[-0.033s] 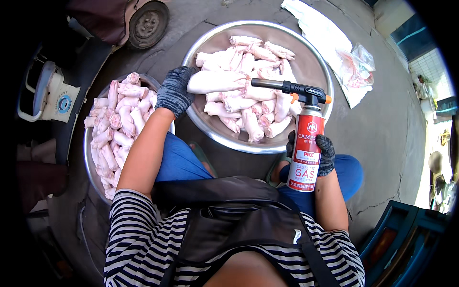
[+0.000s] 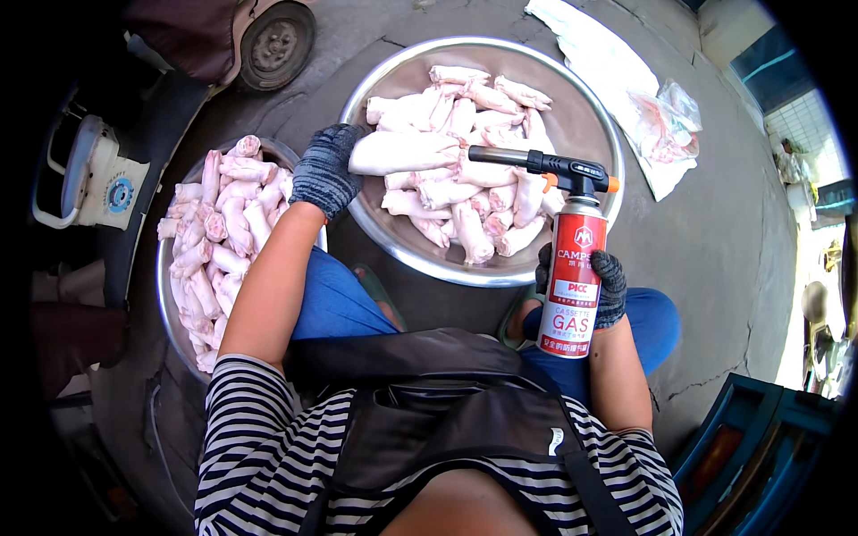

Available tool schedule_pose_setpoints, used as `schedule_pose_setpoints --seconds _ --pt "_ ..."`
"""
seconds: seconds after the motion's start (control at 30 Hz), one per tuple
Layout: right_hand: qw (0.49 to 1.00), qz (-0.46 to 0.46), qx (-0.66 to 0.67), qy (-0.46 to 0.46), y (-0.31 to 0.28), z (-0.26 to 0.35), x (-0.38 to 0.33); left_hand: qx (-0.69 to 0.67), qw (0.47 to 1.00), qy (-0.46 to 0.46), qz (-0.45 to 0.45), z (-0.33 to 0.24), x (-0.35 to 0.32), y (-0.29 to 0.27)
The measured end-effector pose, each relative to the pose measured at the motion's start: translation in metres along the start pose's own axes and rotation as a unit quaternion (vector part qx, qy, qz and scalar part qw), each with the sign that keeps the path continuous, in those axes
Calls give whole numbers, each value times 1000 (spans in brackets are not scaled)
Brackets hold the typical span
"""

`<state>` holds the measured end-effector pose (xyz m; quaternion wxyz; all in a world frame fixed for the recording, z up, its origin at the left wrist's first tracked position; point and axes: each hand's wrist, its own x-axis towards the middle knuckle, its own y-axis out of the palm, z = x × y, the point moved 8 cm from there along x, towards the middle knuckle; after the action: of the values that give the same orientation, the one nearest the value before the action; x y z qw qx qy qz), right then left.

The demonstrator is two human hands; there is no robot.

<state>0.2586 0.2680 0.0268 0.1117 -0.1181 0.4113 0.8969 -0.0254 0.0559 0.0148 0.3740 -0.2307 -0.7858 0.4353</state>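
Observation:
My left hand (image 2: 323,170), in a dark knit glove, grips one end of a pale pig trotter (image 2: 407,152) held over a large round metal basin (image 2: 608,134) full of pale trotters. My right hand (image 2: 609,286), also gloved, is wrapped around an upright red gas canister (image 2: 567,286) above my right knee. A black torch head (image 2: 545,165) sits on top of the canister. Its nozzle points left at the held trotter, and no flame shows. A second metal basin (image 2: 163,277) on my left holds several pinker trotters (image 2: 223,223).
White plastic bags (image 2: 643,98) lie on the cracked concrete floor beyond the large basin. A small wheel (image 2: 277,40) is at the top left, a white device (image 2: 94,179) at the far left. A blue crate (image 2: 751,438) stands at the lower right.

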Motion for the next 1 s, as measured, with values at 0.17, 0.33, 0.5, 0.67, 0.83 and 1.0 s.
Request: schedule_pose_setpoints --seconds 0.17,0.33,0.5,0.67,0.83,1.0 --pt "999 -15 -3 29 0 -5 6 33 999 15 -13 1 -4 -1" --pt "998 -17 17 51 6 -7 13 32 999 19 -9 2 -6 1" --pt "997 -36 10 66 2 -13 14 34 999 33 -15 0 -8 0" --pt "996 -53 -19 75 4 -11 14 32 998 44 -12 -5 -7 -3" --pt "991 -75 -79 79 6 -7 13 24 998 55 -16 -10 -11 -5" --pt "989 -88 -96 76 2 -6 11 5 998 65 -6 -16 -11 -6"
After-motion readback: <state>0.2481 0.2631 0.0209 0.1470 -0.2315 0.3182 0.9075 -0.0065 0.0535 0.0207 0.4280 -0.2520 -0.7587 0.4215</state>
